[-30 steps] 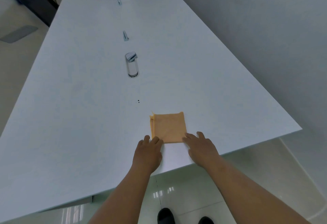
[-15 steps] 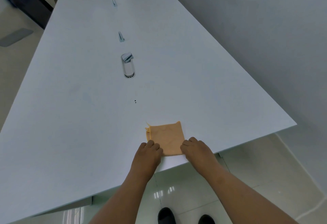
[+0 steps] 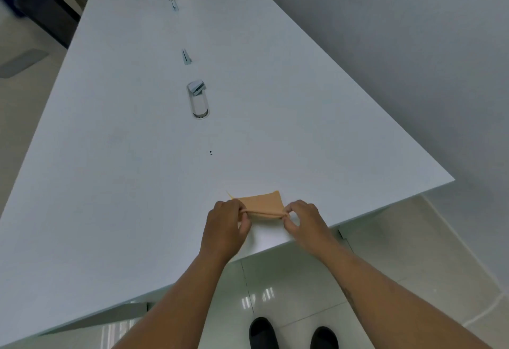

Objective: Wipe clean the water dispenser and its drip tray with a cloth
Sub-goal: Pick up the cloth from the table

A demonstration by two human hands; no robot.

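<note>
The orange cloth point(image 3: 261, 201) lies on the white table point(image 3: 124, 156), close to the table's near edge and toward its near right corner. The far portion of the cloth rests flat on the surface. Its near edge is raised and drawn into a taut line between the two hands.

The left hand point(image 3: 224, 224) pinches the left end of that edge, fingers curled over the fabric. The right hand point(image 3: 304, 222) pinches the right end between thumb and fingertips, remaining fingers bent. Both forearms cross the near table edge.

Beyond the cloth, the tabletop is bare up to two small dark dots point(image 3: 210, 153). Farther along the centre line sits an oval cable port point(image 3: 199, 101) with a raised metal flap, then a small metal bracket point(image 3: 186, 56), then a further fitting point(image 3: 173, 0), too small to identify.

The wall point(image 3: 399, 45) runs beside the table's right edge. The tiled floor point(image 3: 289, 280) is visible under the near edge, with two black shoes point(image 3: 263, 332).
</note>
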